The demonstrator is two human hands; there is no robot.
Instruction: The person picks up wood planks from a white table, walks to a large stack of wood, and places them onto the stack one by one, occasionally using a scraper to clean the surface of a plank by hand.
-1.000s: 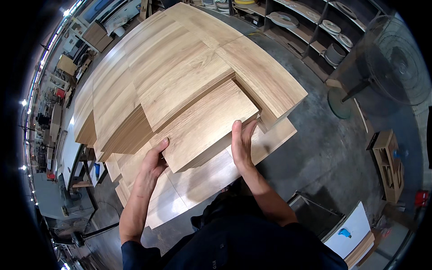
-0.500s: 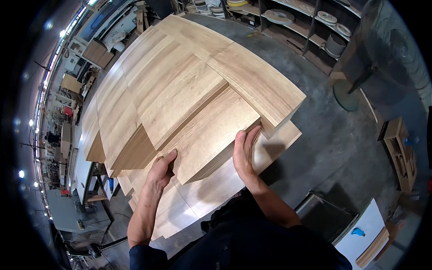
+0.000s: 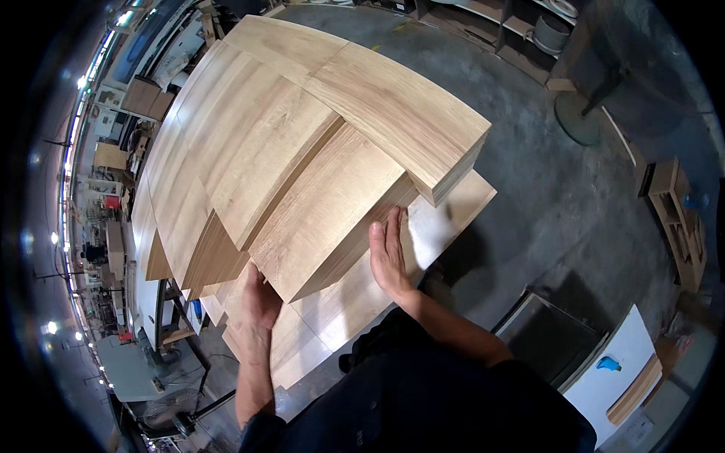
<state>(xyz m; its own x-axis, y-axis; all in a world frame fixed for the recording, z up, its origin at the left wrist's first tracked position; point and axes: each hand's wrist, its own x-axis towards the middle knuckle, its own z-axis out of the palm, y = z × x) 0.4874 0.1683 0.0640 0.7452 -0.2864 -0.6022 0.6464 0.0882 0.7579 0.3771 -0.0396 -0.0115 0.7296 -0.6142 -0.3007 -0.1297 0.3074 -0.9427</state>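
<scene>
A stack of wood-grain panels point(image 3: 332, 200) sits in front of me, on top of broad light wood panels point(image 3: 347, 309). My left hand point(image 3: 260, 300) is at the stack's near left corner, fingertips against its side and partly hidden. Along the front face of the same stack, my right hand point(image 3: 388, 253) has its fingers stretched out and close together, pointing away from me; it holds nothing. Whether the right fingertips touch the edges, I cannot tell. Taller stacks of matching panels stand behind point(image 3: 272, 151) and to the right point(image 3: 408, 113).
A floor fan point(image 3: 578, 117) stands at the far right, with shelving point(image 3: 521, 38) behind. On the right floor is a wooden crate-like piece point(image 3: 672, 219). A white board point(image 3: 615, 377) carrying a blue tool point(image 3: 609, 364) lies nearer. Machinery and a grey table point(image 3: 136, 366) line the left.
My left thumb has come off the stack's top, and that hand is now lower at the corner. The right hand has slid down from the right corner. The whole view has shifted somewhat.
</scene>
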